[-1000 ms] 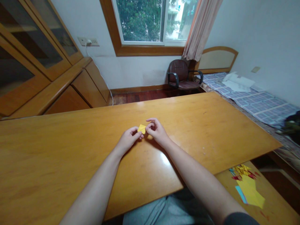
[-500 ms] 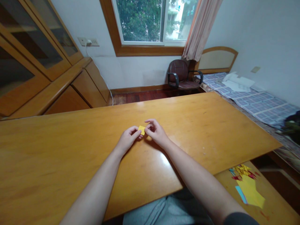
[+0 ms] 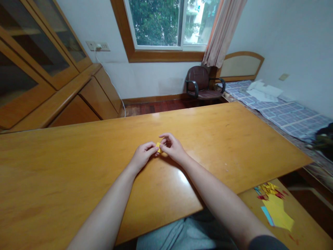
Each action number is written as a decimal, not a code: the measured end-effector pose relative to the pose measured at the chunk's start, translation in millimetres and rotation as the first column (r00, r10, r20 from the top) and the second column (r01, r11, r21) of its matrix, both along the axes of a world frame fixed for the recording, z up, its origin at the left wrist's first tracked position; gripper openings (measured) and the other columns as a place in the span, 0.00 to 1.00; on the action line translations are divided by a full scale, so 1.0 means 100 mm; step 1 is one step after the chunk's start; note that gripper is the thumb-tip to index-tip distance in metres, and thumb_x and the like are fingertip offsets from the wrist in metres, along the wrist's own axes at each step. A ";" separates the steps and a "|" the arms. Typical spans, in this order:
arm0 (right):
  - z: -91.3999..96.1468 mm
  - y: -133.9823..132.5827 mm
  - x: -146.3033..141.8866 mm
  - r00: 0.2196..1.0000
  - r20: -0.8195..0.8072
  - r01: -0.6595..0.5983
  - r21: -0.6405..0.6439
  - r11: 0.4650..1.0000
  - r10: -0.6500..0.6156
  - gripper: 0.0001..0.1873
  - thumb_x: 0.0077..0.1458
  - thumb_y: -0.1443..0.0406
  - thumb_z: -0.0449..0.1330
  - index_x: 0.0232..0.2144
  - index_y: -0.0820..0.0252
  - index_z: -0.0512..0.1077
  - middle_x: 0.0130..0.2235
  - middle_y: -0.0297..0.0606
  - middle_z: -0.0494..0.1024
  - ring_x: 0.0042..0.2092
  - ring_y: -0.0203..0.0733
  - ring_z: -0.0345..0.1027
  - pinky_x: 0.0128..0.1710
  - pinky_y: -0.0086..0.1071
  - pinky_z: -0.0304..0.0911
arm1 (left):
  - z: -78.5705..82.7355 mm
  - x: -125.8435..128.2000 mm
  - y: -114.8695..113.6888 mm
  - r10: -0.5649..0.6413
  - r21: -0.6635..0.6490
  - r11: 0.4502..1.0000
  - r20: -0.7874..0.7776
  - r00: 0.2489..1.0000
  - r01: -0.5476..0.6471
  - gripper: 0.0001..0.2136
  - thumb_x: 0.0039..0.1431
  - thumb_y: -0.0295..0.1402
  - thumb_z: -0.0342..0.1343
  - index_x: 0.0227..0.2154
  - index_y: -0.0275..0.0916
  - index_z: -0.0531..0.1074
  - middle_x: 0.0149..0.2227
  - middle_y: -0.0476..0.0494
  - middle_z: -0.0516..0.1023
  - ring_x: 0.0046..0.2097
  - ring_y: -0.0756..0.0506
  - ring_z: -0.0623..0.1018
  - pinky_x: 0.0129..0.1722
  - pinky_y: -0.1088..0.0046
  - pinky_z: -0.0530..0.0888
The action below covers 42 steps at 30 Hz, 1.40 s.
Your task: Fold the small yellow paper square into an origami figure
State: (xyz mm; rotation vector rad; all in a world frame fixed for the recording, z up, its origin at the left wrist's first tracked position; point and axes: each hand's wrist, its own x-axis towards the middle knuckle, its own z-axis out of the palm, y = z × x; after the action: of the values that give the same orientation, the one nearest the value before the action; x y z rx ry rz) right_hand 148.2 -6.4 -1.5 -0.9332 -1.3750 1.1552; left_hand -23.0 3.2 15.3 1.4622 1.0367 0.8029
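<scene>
**Both hands pinching a small yellow paper over the table**

Through the head camera I'm seeing the small yellow paper (image 3: 158, 147) sitting between my two hands over the middle of the table (image 3: 85, 156); whether it is touching the top, I can't tell. My left hand (image 3: 142, 153) is pinching it at nine o'clock, grip closed between thumb and fingers. My right hand (image 3: 173, 146) is pinching it at three o'clock, thumb lying along the near side, index finger arching loose toward ten. The visible sliver is running roughly from twelve to six; fingers are hiding the rest, so I can't tell its true long axis. Toward four o'clock, on a lower surface (image 3: 310, 227), a yellow sheet (image 3: 279, 213) is lying beside a blue strip (image 3: 267, 215), with small yellow and red pieces (image 3: 269, 189) just beyond.
</scene>
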 end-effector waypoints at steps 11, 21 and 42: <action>-0.02 0.06 0.01 0.988 -0.153 0.004 -0.065 0.998 -0.014 0.20 0.47 0.66 0.62 0.44 0.57 0.64 0.30 0.29 0.74 0.31 0.33 0.66 0.33 0.29 0.61 | -0.05 -0.02 0.02 0.068 -0.081 0.995 0.132 0.989 -0.058 0.11 0.49 0.40 0.62 0.25 0.36 0.74 0.24 0.48 0.76 0.27 0.49 0.73 0.31 0.74 0.69; -0.03 0.04 0.02 0.990 -0.140 -0.035 -0.079 0.996 0.024 0.18 0.50 0.64 0.63 0.44 0.57 0.66 0.30 0.29 0.73 0.30 0.33 0.67 0.33 0.29 0.61 | -0.03 -0.01 0.01 0.102 -0.011 0.995 0.089 0.991 -0.102 0.13 0.50 0.42 0.61 0.26 0.36 0.73 0.24 0.48 0.76 0.28 0.48 0.74 0.32 0.74 0.70; 0.05 0.00 0.03 0.991 -0.134 -0.027 -0.085 0.996 0.015 0.15 0.50 0.63 0.62 0.42 0.56 0.67 0.27 0.28 0.71 0.29 0.35 0.66 0.33 0.30 0.62 | 0.01 0.01 -0.01 0.066 -0.052 0.997 0.123 0.990 -0.060 0.16 0.53 0.46 0.58 0.26 0.36 0.74 0.24 0.46 0.76 0.27 0.48 0.74 0.30 0.74 0.70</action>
State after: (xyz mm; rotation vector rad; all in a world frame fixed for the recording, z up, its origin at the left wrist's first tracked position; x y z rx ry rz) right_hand 151.4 -6.6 3.8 -0.8874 -1.2380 1.2785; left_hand -22.3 2.2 16.0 1.3273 1.0051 0.8976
